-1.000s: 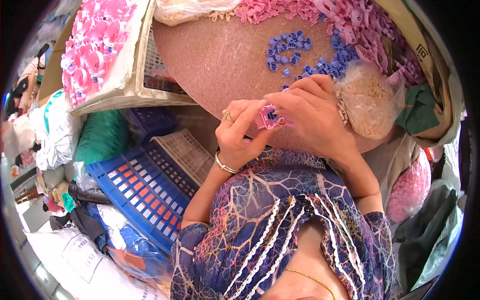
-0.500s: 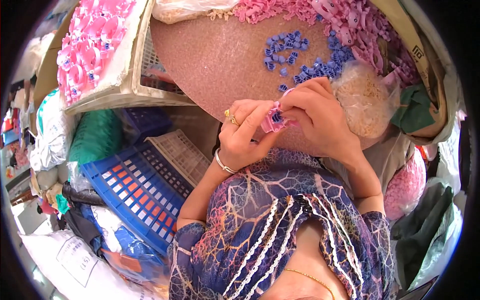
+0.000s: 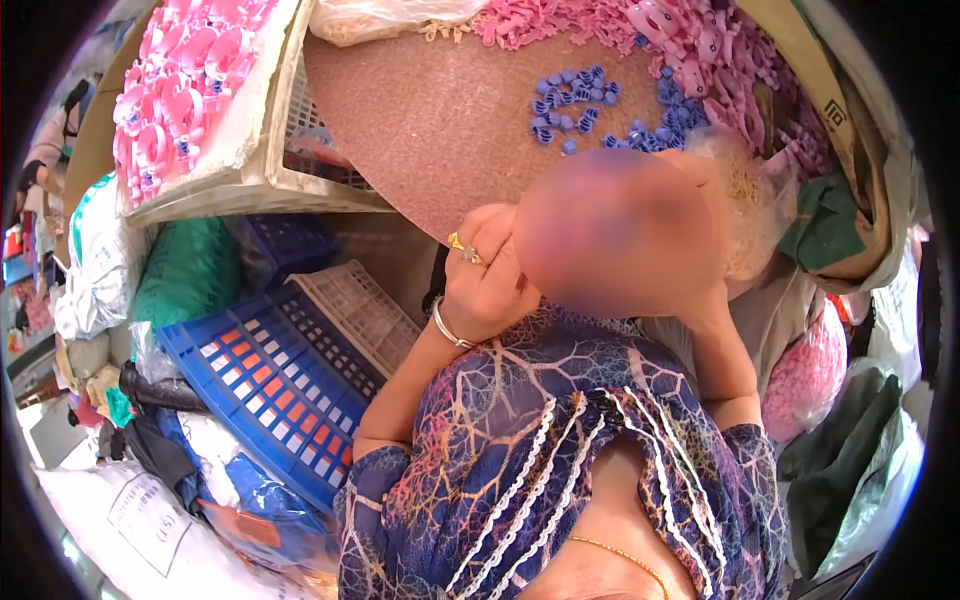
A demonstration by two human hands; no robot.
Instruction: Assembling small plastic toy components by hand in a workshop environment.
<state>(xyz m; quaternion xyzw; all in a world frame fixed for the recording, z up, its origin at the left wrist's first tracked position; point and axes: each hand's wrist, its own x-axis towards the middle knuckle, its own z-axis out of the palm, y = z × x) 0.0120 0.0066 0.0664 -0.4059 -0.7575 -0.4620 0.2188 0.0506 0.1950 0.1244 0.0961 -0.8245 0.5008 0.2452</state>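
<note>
Over the near edge of a round brown tabletop (image 3: 430, 120), my two hands are close together. My left hand (image 3: 485, 270), with rings and a bracelet, has its fingers curled inward round a pink plastic piece, whose pink tint shows only as a smear. A round blurred patch hides that piece and most of my right hand (image 3: 706, 298); only its wrist side shows plainly, so its fingers cannot be read. Beyond the hands lie small loose blue plastic parts (image 3: 598, 76) and a denser heap of blue parts (image 3: 685, 115). Pink animal-shaped plastic parts (image 3: 690, 55) are piled behind them.
A clear bag of beige bits (image 3: 748, 195) sits right of my hands. At the upper left, a pale crate (image 3: 290, 185) supports a board of finished-looking pink pieces (image 3: 180, 100). A blue plastic basket (image 3: 255, 400) stands lower left. Filled sacks (image 3: 140, 520) crowd both sides.
A blurred patch now covers the pink piece and my right fingers, which showed clearly before. My left hand stays almost in place, its fingers slightly more curled.
</note>
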